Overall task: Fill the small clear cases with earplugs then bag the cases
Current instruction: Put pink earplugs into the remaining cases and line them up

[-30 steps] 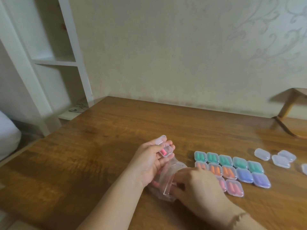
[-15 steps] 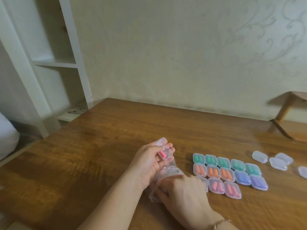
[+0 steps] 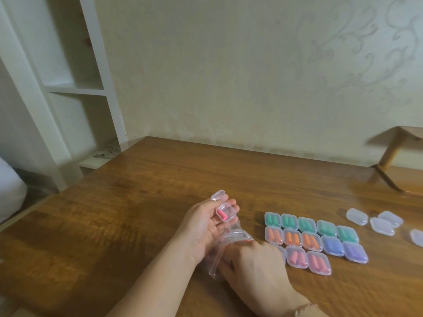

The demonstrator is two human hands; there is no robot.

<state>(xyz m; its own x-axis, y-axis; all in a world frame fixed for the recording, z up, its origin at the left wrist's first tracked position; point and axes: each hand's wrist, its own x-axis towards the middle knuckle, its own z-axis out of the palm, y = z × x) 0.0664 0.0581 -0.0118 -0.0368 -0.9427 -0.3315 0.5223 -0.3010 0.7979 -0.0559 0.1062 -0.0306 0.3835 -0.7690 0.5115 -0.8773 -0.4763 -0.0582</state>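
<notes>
At the left of the desk, past a white shelf against the wall, our left hand cradles a small open case on its curled fingertips, lid hinged back and away from us, the tray tipped toward our eyes, we judge so that we can see what goes in and leave the mouth free. One pink earplug lies inside, its long axis running from upper left to lower right across the tray. Below it our right hand is pushed into a clear bag, presumably fishing for the second plug; its fingers are hidden by the plastic, so we cannot tell whether it pinches anything. Just right of the bag sit the filled cases in three tidy rows, green, orange and purple, pink nearest, all lying flat and closed with plugs pointing away from us, probably grouped for bagging. Farther right, well apart, a few empty cases wait near a wooden stand.
</notes>
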